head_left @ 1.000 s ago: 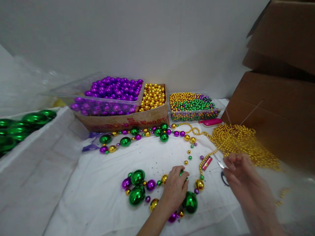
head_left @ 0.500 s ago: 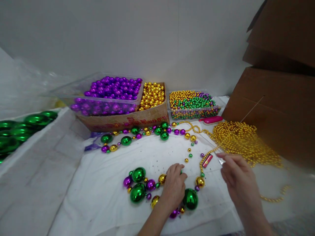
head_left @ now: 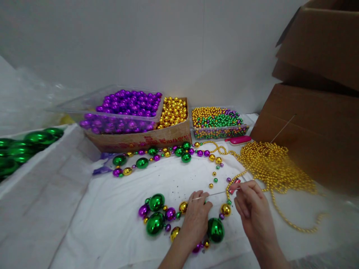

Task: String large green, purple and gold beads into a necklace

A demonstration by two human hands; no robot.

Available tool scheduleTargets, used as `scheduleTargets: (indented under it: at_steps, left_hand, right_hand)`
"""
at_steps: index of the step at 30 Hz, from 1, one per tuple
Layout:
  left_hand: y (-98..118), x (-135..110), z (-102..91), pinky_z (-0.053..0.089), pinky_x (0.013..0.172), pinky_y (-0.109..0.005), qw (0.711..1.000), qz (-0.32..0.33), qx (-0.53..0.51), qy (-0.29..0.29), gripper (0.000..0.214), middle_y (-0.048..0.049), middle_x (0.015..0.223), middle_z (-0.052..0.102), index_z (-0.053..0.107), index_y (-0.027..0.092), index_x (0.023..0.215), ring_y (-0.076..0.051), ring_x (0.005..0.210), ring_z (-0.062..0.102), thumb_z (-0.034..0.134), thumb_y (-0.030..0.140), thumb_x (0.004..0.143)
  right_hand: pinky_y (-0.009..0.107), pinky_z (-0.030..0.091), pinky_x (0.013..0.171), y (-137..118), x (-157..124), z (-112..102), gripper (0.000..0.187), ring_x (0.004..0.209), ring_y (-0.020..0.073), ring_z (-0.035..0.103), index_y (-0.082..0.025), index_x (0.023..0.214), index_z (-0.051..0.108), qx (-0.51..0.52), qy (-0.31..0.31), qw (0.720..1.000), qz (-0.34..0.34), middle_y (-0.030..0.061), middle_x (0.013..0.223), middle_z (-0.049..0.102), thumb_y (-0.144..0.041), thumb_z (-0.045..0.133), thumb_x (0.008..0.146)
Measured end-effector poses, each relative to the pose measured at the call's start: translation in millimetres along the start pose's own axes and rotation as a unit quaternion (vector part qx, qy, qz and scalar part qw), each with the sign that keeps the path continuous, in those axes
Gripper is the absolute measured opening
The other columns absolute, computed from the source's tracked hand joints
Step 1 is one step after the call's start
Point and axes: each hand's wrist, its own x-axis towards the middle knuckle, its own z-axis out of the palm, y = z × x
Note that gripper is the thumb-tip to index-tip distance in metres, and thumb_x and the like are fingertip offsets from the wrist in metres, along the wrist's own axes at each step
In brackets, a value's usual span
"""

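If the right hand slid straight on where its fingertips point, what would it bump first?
Probably the small red item, just ahead of the right hand, though how high the hand sits is unclear.

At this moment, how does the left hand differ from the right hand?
The left hand lies over the near strand; the right hand is to the right of its beads.
The right hand pinches a thin line, thread or wire; whether the left hand grips anything, I cannot tell.
The left hand's fingers point mostly forward; the right hand's are curled.
Both hands are bare.
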Motion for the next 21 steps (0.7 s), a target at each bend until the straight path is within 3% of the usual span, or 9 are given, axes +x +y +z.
scheduleTargets:
  at_steps: [12, 17, 21]
  left_hand:
    - [4, 1, -8.9, 0.022, 0.113, -0.054, 0.999, -0.023, -0.005, -0.039, 0.047, -0.008, 0.131, 0.052, 0.065, 0.019, 0.103, -0.027, 0.131, 0.036, 0.041, -0.006, 0.072]
    - [-4, 0, -25.4, 0.028, 0.113, -0.048, 0.988, -0.052, -0.147, -0.021, 0.052, -0.0072, 0.141, 0.043, 0.054, 0.024, 0.125, -0.023, 0.134, 0.034, 0.048, 0.004, 0.078]
    - [-21, -1, -47.2, 0.035, 0.108, -0.042, 0.967, -0.112, -0.227, 0.029, 0.04, -0.0078, 0.134, 0.051, 0.058, 0.023, 0.121, -0.021, 0.127, 0.044, 0.05, 0.016, 0.083]
  right_hand:
    - [0.012, 0.02, 0.03, 5, 11, -21, 0.021, 0.034, -0.002, 0.023, -0.016, 0.068, 0.054, 0.116, 0.054, 0.989, 0.08, 0.002, 0.078, 0.07, -0.025, 0.072, 0.074]
    - [0.012, 0.021, 0.029, 5, 17, -29, 0.02, 0.033, -0.0023, 0.023, -0.016, 0.069, 0.053, 0.117, 0.062, 0.988, 0.078, 0.0045, 0.085, 0.072, -0.026, 0.069, 0.076]
    - [0.012, 0.022, 0.029, 7, 18, -33, 0.023, 0.032, -0.0024, 0.024, -0.017, 0.069, 0.05, 0.121, 0.068, 0.986, 0.089, 0.0042, 0.085, 0.072, -0.025, 0.07, 0.073]
